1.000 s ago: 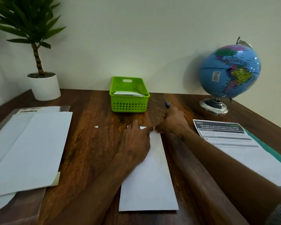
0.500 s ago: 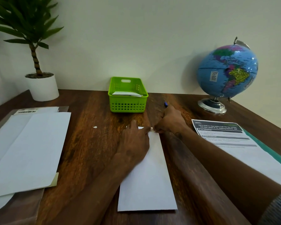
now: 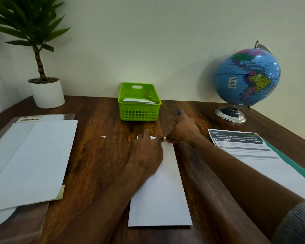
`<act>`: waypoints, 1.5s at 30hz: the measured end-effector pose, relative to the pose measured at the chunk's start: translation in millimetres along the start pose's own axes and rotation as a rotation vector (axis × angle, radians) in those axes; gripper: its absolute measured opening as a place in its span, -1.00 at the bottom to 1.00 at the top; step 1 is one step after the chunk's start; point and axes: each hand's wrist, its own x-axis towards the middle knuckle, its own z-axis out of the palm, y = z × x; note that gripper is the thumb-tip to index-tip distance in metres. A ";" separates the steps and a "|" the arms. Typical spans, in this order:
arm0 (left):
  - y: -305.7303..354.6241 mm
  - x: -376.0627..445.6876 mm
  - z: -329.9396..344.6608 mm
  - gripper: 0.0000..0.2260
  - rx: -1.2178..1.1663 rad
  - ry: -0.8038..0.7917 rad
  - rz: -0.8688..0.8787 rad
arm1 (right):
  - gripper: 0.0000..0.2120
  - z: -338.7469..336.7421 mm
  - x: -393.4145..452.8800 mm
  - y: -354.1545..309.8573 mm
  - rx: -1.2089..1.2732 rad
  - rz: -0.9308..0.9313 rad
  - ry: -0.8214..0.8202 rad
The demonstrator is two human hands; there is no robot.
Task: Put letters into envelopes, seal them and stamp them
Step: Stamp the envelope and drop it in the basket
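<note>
A long white envelope (image 3: pixel 161 199) lies lengthwise on the wooden desk (image 3: pixel 99 155) in front of me. My left hand (image 3: pixel 145 154) lies palm down on its far end and pins it there. My right hand (image 3: pixel 182 130) is closed at the envelope's far right corner, fingertips pinching a small white strip (image 3: pixel 165 139) against my left index finger. A blue pen tip (image 3: pixel 180 112) shows just behind my right hand; I cannot tell whether the hand holds it. The envelope's far edge is mostly hidden by my hands.
A green basket (image 3: pixel 139 112) with folded paper stands at the back centre. Loose white sheets and envelopes (image 3: pixel 33 159) lie at the left over a plastic sleeve. A printed sheet (image 3: pixel 245 147) lies at the right, near a globe (image 3: pixel 247 78). A potted plant (image 3: pixel 46 93) stands back left. A paper scrap (image 3: pixel 103 136) lies nearby.
Both hands stay at the envelope's far end with almost no movement. Only the view has shifted slightly.
</note>
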 end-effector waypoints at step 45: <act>-17.4 -85.5 -114.6 -0.46 -0.987 -0.312 -0.495 | -0.09 3.3 -179.8 77.9 -0.302 -0.579 -0.272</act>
